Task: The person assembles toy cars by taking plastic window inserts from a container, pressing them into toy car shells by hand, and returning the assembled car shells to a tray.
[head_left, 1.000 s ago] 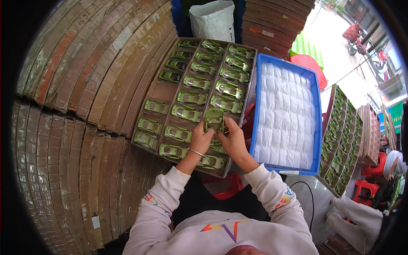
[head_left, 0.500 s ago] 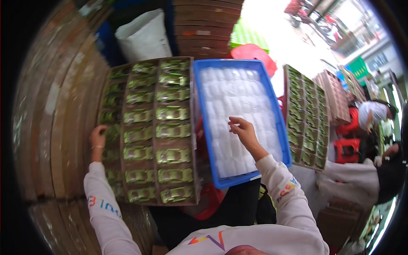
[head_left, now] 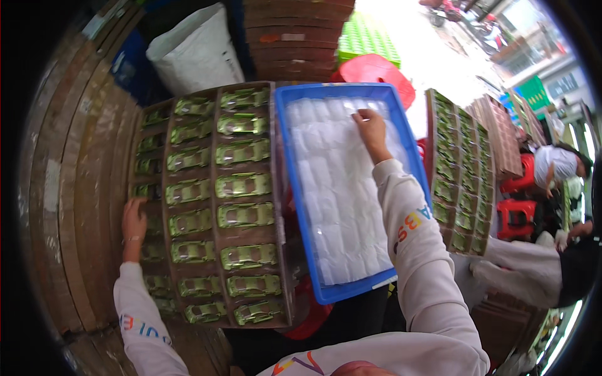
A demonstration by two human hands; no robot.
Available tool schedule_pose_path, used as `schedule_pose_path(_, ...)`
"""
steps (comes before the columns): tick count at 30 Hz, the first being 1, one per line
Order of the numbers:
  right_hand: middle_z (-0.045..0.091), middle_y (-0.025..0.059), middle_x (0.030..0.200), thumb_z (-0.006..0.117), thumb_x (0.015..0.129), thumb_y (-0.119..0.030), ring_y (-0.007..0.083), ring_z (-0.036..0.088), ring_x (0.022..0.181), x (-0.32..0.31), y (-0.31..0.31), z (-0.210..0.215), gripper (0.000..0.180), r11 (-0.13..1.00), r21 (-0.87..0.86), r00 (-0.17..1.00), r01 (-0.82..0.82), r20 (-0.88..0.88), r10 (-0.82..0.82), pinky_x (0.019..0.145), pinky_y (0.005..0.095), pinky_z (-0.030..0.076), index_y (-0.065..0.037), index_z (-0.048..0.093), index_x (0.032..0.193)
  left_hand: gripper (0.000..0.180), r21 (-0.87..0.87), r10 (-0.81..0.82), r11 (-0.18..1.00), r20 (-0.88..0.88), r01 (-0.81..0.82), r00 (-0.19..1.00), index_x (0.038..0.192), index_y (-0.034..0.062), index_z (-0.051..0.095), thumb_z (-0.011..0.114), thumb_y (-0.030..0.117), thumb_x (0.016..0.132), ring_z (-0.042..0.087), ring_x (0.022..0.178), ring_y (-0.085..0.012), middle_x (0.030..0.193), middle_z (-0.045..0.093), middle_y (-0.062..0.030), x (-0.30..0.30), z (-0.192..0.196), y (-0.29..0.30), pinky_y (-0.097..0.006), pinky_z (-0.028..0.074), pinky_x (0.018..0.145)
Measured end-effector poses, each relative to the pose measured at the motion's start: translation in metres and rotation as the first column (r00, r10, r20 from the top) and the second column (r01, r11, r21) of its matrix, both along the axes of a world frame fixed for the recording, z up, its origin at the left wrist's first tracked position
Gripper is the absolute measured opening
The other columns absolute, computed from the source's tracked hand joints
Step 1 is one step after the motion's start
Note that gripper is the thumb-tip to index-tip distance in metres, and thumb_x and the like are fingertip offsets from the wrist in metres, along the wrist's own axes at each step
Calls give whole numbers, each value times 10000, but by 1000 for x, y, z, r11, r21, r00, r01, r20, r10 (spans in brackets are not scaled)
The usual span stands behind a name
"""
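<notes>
Near the left fingers (head_left: 134, 205), on their left, cardboard stacks (head_left: 91, 200) rise like a wall. Beyond the right fingers (head_left: 362, 116), leftward, stands another brown stack (head_left: 295, 44); rightward, daylight whitens the ground (head_left: 411, 47). Red plastic stools (head_left: 518, 207) stand farther right.

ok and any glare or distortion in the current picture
In the head view, daylight washes out the ground at upper right; in the head view, fisheye distortion bends the cardboard stack at left; also in the head view, bright glints dot the green cars.
</notes>
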State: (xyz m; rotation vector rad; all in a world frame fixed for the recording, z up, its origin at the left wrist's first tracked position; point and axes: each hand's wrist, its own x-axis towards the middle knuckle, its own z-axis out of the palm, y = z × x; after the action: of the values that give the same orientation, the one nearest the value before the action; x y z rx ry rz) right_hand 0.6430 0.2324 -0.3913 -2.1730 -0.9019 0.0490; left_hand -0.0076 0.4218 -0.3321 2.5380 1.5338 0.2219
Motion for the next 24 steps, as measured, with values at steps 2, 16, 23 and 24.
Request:
schedule_pose_path(2, 704, 186, 937, 736, 782, -342, 317, 675, 867, 7, 19, -10, 412, 995, -93, 994, 42, 107, -32, 803, 384, 514, 11, 708, 993, 486, 35, -15, 999, -36, 16, 999, 1236, 133, 575, 640, -16, 777, 520, 1195, -319, 1283, 545, -110, 0, -13, 17, -392, 436, 1001)
schedule_pose_path(16, 670, 95, 892, 773, 742, -171, 178, 642, 802, -4, 10, -8, 429, 993, 112, 991, 23, -134, -8, 760, 302, 496, -1, 606, 1098, 689, -153, -172, 978, -200, 143, 965, 1293, 132, 492, 771, -17, 681, 527, 1153, -340, 1247, 494, -74, 37, 4, 53, -443, 478, 936)
schedule_pose_path(23, 591, 47, 893, 630, 884, -105, 150, 636, 847, -49, -26, 23, 373, 883, 468, 836, 24, -495, 239, 785, 263, 496, 10, 525, 1223, 623, 117, -224, 954, -327, 275, 918, 1234, 83, 520, 802, 136, 681, 544, 1107, -345, 1224, 520, -86, 26, 24, 40, -426, 476, 911)
schedule_pose_path(24, 584, 53, 907, 616, 885, -96, 160, 641, 851, -67, -32, 36, 380, 865, 499, 771, 55, -572, 281, 807, 293, 516, 8, 503, 1232, 620, 225, -199, 939, -262, 260, 944, 1223, 85, 524, 804, 166, 677, 553, 1098, -334, 1216, 538, -98, 20, 27, 37, -427, 475, 906)
